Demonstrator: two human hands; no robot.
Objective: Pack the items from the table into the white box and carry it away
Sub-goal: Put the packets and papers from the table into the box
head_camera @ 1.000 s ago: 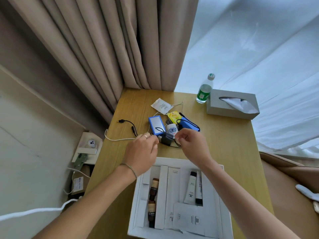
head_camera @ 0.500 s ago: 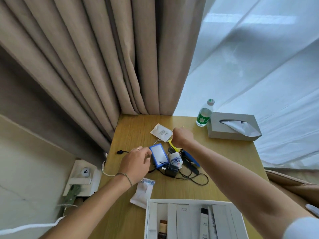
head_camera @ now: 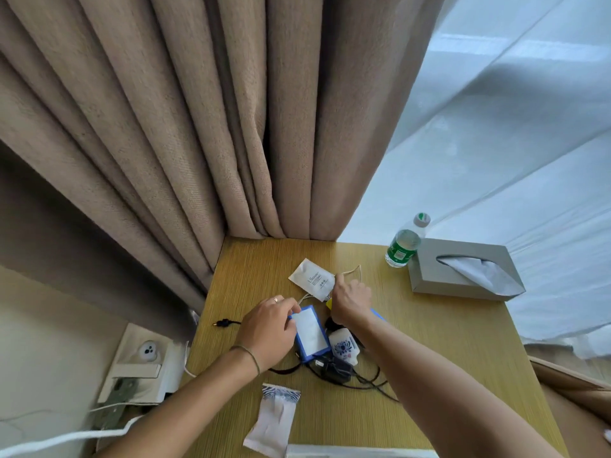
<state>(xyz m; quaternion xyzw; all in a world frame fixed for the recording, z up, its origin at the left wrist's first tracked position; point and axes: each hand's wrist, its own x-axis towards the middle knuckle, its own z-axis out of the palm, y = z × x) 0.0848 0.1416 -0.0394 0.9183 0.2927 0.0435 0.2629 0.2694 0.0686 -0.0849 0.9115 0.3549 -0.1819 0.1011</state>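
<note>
- A person's left hand (head_camera: 269, 328) rests on the desk (head_camera: 446, 342), its curled fingers (head_camera: 287, 305) gripping the far left edge of a blue-framed card holder (head_camera: 310, 332) that lies flat among the clutter.
- The right hand (head_camera: 351, 300) is closed in a fist; its fingers are turned away from the camera, pinching the end of a thin white cord (head_camera: 350, 272) that loops just past them.
- A flat white sachet (head_camera: 312, 279) lies just left of the right hand's fingers, touching the cord.
- A yellow item (head_camera: 328, 304) and a blue case (head_camera: 377, 315) are mostly hidden under the right hand and wrist.
- Between the two forearms, nearer the camera than the fingers, sit a small white bottle with a blue flower print (head_camera: 344, 347) and a black charger (head_camera: 335, 370) in a tangle of black cable (head_camera: 370, 385).
- A black plug (head_camera: 224, 323) lies just left of the left hand.
- A white wrapper with a blue printed end (head_camera: 274, 421) lies nearer still, beside the rim of the white box (head_camera: 357, 452), which barely shows at the bottom edge.
- Well to the right of the fingers stand a green-labelled water bottle (head_camera: 405, 242) and a grey tissue box (head_camera: 463, 272), touching each other.
- Beige curtains (head_camera: 165, 127) hang behind the desk.
</note>
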